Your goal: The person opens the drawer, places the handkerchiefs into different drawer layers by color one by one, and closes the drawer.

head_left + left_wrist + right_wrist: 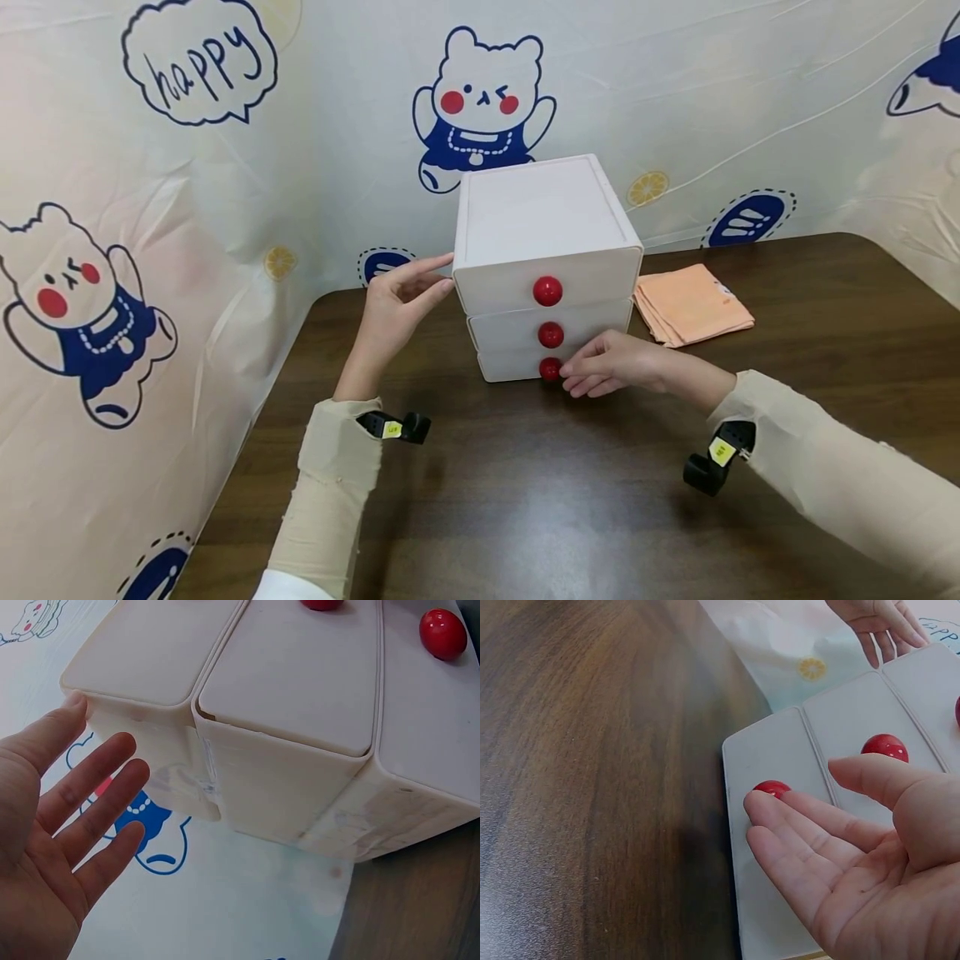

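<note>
A white three-drawer cabinet (540,217) stands at the back of the dark wooden table (525,500), each drawer shut and fronted by a red knob. My left hand (420,279) is flat with straight fingers against the top drawer's left corner. In the left wrist view that hand (82,787) is spread beside the cabinet's side (300,682). My right hand (592,367) reaches to the bottom knob (550,368). The right wrist view shows its fingers (795,817) relaxed, one fingertip touching the bottom knob (772,787), with the thumb apart below the middle knob (885,745).
A folded orange cloth (692,304) lies on the table right of the cabinet. A cartoon-printed plastic sheet (150,250) walls in the back and left sides. Bare tabletop stretches in front of the cabinet.
</note>
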### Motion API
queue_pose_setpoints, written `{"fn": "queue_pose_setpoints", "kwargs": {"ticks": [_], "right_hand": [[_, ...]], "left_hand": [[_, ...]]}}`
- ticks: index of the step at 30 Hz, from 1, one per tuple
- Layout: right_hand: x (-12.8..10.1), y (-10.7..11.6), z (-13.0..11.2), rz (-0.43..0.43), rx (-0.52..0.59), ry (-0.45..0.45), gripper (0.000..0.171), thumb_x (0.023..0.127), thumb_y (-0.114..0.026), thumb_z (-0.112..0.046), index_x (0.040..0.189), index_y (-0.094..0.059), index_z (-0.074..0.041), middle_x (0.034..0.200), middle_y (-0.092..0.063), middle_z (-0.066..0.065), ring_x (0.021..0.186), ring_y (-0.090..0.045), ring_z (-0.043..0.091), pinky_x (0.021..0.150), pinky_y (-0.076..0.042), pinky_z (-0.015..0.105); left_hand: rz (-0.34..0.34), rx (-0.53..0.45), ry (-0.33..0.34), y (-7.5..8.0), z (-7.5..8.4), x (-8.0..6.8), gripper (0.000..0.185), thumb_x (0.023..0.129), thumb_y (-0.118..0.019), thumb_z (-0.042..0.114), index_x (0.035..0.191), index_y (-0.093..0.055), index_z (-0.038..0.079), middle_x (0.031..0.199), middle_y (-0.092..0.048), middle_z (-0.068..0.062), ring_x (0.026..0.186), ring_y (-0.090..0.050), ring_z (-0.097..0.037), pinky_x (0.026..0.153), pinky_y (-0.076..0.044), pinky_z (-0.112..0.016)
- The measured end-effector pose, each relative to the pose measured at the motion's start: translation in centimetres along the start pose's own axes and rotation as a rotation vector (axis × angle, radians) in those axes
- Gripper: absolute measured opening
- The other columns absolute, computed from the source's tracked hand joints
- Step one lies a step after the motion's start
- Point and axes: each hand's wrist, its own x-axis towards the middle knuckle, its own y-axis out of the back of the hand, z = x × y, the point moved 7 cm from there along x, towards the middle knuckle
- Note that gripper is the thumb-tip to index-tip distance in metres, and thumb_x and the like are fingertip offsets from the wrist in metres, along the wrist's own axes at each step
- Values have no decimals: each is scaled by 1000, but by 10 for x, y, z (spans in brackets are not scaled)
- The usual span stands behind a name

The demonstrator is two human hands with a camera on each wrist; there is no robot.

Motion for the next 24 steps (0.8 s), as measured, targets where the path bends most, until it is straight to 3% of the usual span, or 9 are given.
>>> {"fn": "queue_pose_setpoints", "kwargs": {"ticks": [14, 24], "right_hand": [[6, 3, 13, 58, 53, -85, 35, 91, -55, -15, 111, -57, 14, 102, -63, 25, 88, -65, 24, 83, -49, 39], [13, 0, 19, 82, 83, -69, 35, 90, -55, -11, 110, -54, 17, 100, -63, 27, 87, -65, 25, 81, -50, 39]], "left_hand": [[-2, 10, 20, 1, -1, 1, 31, 86, -63, 6, 117, -61, 0, 96, -66, -17, 81, -62, -21, 70, -49, -28], [1, 15, 14, 1, 2, 0, 32, 86, -63, 4, 117, -61, -1, 96, -66, -19, 83, -62, -21, 72, -49, -28]]}}
